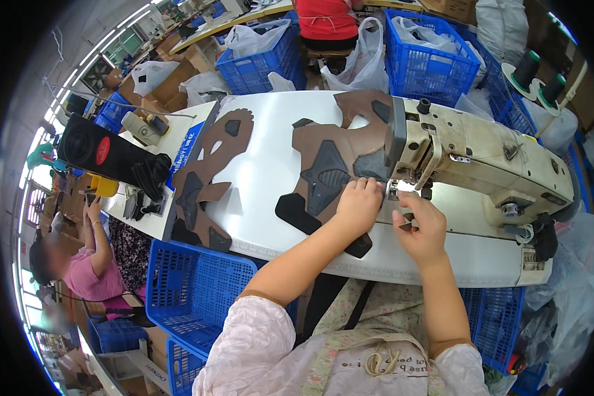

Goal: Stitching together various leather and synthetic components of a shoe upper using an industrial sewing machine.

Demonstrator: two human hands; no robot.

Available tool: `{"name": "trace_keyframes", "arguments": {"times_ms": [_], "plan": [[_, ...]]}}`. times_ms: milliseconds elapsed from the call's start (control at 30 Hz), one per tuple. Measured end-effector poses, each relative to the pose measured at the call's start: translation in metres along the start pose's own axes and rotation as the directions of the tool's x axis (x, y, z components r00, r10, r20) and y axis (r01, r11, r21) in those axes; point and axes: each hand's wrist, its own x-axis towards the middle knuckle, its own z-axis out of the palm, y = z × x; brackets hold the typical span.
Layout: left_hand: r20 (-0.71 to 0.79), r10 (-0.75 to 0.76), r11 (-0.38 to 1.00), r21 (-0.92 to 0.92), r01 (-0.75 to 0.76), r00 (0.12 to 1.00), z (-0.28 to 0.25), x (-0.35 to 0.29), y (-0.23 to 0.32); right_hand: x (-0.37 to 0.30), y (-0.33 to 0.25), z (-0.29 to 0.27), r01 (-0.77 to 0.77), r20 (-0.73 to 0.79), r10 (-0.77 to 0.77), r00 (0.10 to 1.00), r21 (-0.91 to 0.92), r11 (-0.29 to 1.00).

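On a white sewing table, a brown cut piece with grey-black patches [323, 168] lies with its right edge by the presser foot [394, 189] of a cream sewing machine [482, 162]. My left hand [362, 206] is closed on that edge, fingertips bunched just left of the foot. Right of the foot, my right hand [422, 228] is curled, its index finger reaching toward the foot. A small dark brown thing [408, 222] shows between its thumb and fingers; its kind is unclear. Further left lie more brown pieces with dark patches [208, 171].
A blue crate [195, 284] stands at the table's near left edge. Blue crates with plastic bags [257, 56] line the far side. Thread spools [527, 69] stand at the right. At left, a person in pink [96, 274] sits by another machine [109, 148]; someone in red [325, 20] sits beyond.
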Motion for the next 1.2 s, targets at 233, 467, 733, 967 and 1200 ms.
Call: {"name": "trace_keyframes", "arguments": {"times_ms": [233, 467, 733, 967, 1200], "plan": [[0.06, -0.137, 0.988, 0.076, 0.132, 0.989, -0.017, -0.027, -0.065, -0.024, -0.013, -0.002, -0.41, 0.333, 0.344, 0.878, 0.155, 0.899], [-0.097, -0.075, 0.996, 0.047, 0.08, 0.992, -0.012, -0.048, -0.073, -0.021, 0.011, 0.069, -0.279, 0.261, 0.314, 0.913, -0.161, 0.947], [-0.175, -0.152, 0.988, -0.046, 0.146, 0.973, -0.01, -0.056, -0.069, 0.013, 0.014, 0.106, -0.261, 0.388, 0.454, 0.802, -0.456, 0.851], [-0.202, -0.146, 0.989, -0.064, 0.136, 0.968, -0.01, -0.056, -0.069, 0.022, 0.017, 0.12, -0.177, 0.443, 0.42, 0.793, -0.492, 0.853], [-0.195, -0.111, 0.993, -0.065, 0.1, 0.974, -0.008, -0.05, -0.068, -0.006, 0.009, 0.09, -0.245, 0.385, 0.375, 0.843, -0.345, 0.906]]}}
